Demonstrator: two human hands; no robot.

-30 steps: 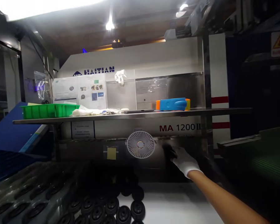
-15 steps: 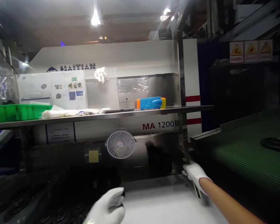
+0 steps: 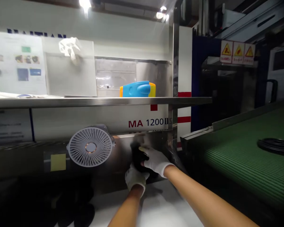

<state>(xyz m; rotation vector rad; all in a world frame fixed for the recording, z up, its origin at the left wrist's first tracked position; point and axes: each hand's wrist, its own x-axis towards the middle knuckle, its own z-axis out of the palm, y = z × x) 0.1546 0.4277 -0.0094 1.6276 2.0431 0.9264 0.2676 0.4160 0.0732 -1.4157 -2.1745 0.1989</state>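
Note:
Both my hands wear white gloves and meet under the steel shelf (image 3: pixel 101 101), in front of the shiny back panel. My right hand (image 3: pixel 156 160) has its fingers curled over the top of a dark black part (image 3: pixel 137 156). From below, my left hand (image 3: pixel 134 178) is closed against the underside of that same black part. The part is in shadow and its shape is hard to make out. A small white fan (image 3: pixel 90 147) hangs just left of the hands.
A blue and orange object (image 3: pixel 137 89) lies on the shelf. To the right runs a green conveyor belt (image 3: pixel 246 157) with a black ring (image 3: pixel 275 146) on it. Dark round parts (image 3: pixel 84 214) lie at the lower left on the white table (image 3: pixel 163 205).
The view has swung right and closer. My right hand came back left from the post to the black part, and my left hand rose from the table to meet it.

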